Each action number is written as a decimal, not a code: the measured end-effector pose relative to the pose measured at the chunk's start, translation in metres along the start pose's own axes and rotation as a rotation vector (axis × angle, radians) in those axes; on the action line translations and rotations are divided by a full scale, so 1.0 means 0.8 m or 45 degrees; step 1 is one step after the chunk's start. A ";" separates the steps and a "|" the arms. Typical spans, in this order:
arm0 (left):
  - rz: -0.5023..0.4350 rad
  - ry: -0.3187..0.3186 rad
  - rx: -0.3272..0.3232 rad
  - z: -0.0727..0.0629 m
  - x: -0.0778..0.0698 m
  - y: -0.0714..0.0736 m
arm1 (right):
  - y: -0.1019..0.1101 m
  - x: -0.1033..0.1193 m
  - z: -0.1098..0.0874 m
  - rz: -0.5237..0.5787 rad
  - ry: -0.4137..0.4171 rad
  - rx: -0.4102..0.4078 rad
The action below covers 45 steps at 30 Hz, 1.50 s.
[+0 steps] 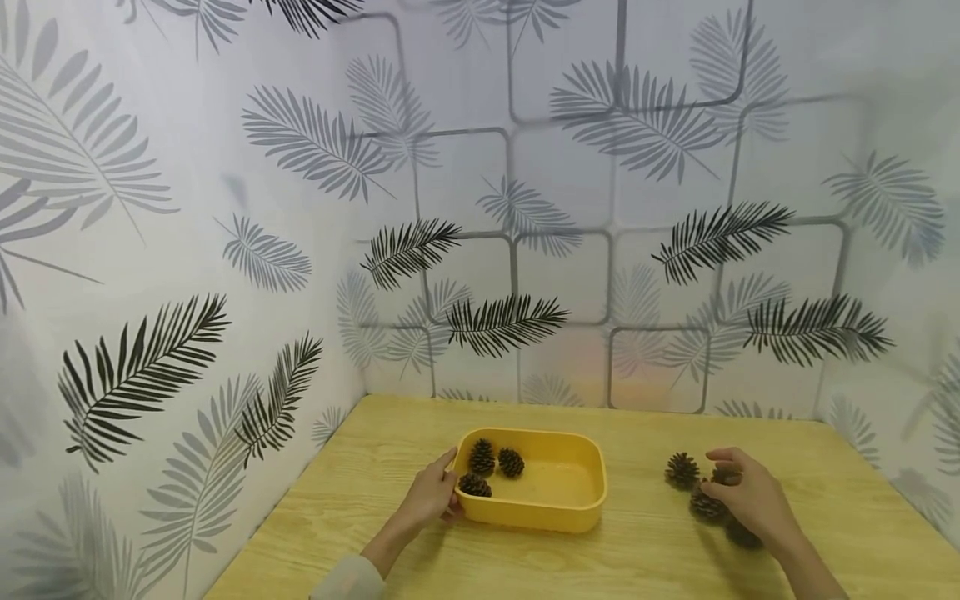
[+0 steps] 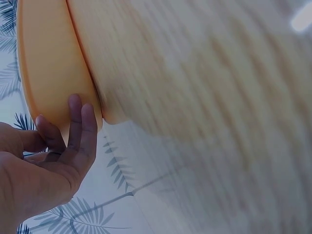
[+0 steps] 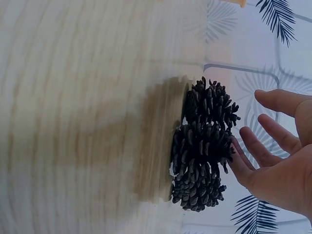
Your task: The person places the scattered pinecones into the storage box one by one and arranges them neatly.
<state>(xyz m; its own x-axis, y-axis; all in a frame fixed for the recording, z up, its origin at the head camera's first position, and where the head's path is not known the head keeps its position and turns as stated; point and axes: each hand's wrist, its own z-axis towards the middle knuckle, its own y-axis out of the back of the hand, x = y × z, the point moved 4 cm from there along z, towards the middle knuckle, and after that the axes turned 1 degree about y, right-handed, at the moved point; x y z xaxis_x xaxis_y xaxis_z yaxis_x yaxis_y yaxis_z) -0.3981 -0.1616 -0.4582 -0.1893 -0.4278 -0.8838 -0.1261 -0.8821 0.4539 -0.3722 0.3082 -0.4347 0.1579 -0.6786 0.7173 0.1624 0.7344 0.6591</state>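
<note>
A yellow plastic box (image 1: 542, 518) stands on the table, with three pine cones (image 1: 512, 462) gathered at its left end. My left hand (image 1: 431, 498) grips the box's left end, thumb side at the rim and fingers against the outer wall; the left wrist view shows those fingertips (image 2: 88, 113) on the wall. Over to the right, my right hand (image 1: 753, 498) is just above a group of several pine cones (image 1: 682, 471), partly covering them. In the right wrist view its fingers are spread and loosely bent beside the clustered pine cones (image 3: 202, 146), holding none.
The light wood-grain table (image 1: 577, 567) runs back to a wall hung with leaf-patterned sheeting (image 1: 562, 275). A second patterned sheet (image 1: 187, 333) borders the table's left side. Bare tabletop separates the box from the right-hand pine cones.
</note>
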 end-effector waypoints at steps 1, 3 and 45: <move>0.000 0.003 -0.001 0.000 0.001 0.000 | -0.001 -0.001 0.000 0.001 -0.005 0.005; 0.002 0.003 -0.003 0.000 0.001 -0.001 | -0.003 -0.004 0.001 -0.004 -0.009 0.014; 0.001 0.016 0.017 0.000 0.003 0.002 | -0.026 -0.011 0.007 -0.212 0.011 0.103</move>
<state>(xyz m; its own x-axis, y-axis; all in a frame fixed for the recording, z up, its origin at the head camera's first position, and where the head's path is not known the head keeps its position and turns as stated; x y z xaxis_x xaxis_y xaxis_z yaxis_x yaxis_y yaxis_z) -0.3986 -0.1636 -0.4596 -0.1773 -0.4312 -0.8847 -0.1388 -0.8790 0.4562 -0.3822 0.2988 -0.4538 0.1437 -0.7908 0.5950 0.1078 0.6102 0.7849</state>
